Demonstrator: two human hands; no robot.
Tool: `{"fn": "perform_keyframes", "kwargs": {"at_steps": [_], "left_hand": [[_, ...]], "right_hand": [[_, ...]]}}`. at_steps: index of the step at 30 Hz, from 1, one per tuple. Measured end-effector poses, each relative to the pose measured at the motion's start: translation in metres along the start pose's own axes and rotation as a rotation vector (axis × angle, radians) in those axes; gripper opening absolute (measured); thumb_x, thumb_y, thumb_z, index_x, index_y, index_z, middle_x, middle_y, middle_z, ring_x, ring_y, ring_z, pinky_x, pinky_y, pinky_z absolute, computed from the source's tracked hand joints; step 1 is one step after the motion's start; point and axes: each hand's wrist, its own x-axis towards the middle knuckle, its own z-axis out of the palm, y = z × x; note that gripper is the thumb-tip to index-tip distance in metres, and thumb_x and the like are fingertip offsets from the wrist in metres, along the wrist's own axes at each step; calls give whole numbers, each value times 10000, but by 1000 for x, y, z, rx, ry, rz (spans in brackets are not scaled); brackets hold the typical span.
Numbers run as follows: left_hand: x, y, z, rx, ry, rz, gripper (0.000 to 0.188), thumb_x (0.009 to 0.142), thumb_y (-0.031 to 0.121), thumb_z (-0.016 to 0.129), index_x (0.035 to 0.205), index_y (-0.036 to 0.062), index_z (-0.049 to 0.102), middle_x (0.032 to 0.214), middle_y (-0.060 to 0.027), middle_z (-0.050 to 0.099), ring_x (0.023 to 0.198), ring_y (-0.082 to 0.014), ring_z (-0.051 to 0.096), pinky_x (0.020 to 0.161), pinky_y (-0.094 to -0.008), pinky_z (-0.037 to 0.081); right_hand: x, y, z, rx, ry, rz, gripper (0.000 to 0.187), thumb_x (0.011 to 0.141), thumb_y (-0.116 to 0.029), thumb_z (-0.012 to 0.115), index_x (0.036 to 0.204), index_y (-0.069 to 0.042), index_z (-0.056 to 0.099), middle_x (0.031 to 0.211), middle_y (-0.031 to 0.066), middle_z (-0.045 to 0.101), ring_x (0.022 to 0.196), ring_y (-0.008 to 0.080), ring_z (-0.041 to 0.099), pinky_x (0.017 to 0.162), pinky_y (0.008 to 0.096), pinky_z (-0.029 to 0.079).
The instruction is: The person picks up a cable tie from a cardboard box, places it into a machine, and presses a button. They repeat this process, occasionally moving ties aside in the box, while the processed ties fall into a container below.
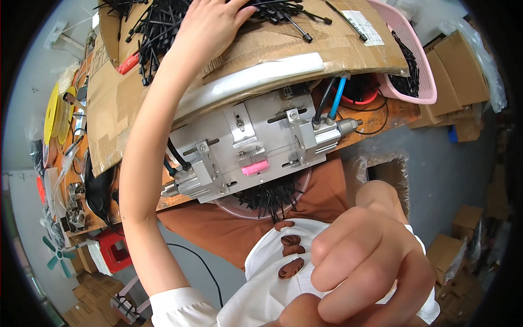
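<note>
At the top, my left hand [215, 24] reaches over a pile of thin black rods with thicker ends [158, 30] on a cardboard sheet [261, 49]. Its thumb is apart from the fingers, whose tips run past the picture's edge; no rod shows in its grasp. Close to the camera at the lower right, my right hand [370, 267] is closed with curled fingers, and whatever it may hold is hidden. Between the arms sits a metal fixture [261, 122] with a clamp-like block on each side. A small pink piece [255, 167] lies at its front middle.
Under the fixture, a bowl [234, 211] of black rods rests by my lap. At the right stands a pink basket [425, 71] with more rods. A blue tube [338, 98] rises from the fixture. Cardboard boxes [457, 71], a red stool [113, 250] and a yellow spool [53, 114] surround the bench.
</note>
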Motion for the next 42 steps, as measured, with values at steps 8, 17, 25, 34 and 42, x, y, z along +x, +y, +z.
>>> {"fn": "perform_keyframes", "kwargs": {"at_steps": [8,17,25,34,42], "left_hand": [[-6,-11,-33,-32,-215,7,410,987,274,434,1329,53,486,1437,-203,377,1344,-344,333,1128,-431,235],[-10,11,-52,-142,129,123,187,868,113,634,1051,81,647,1052,-73,594,1020,-255,554,886,-369,440],[-50,30,-67,-15,-13,-308,183,808,58,658,967,45,568,946,-111,545,946,-331,530,827,-402,422],[-101,1,-74,-357,-120,-456,186,791,-39,637,959,8,572,825,-81,548,717,-176,545,694,-287,473],[-132,40,-106,-416,-77,-433,242,781,-62,631,1005,25,608,831,-108,546,726,-229,573,675,-323,467]], "right_hand": [[23,-8,-62,112,-640,270,131,868,-10,562,827,-43,682,936,215,645,659,237,550,464,282,428],[65,42,-143,-1273,-508,246,86,834,11,606,916,-6,624,800,104,603,725,236,589,630,311,455],[96,157,-160,-1438,-838,267,148,848,-117,625,981,-64,588,970,92,593,917,280,602,774,404,471],[84,154,-149,-1147,-878,247,130,789,-28,650,885,-31,563,871,92,564,818,288,576,712,364,456],[97,138,-123,-1144,-753,65,80,829,-28,613,904,-2,604,766,91,593,697,179,581,637,311,473]]}}
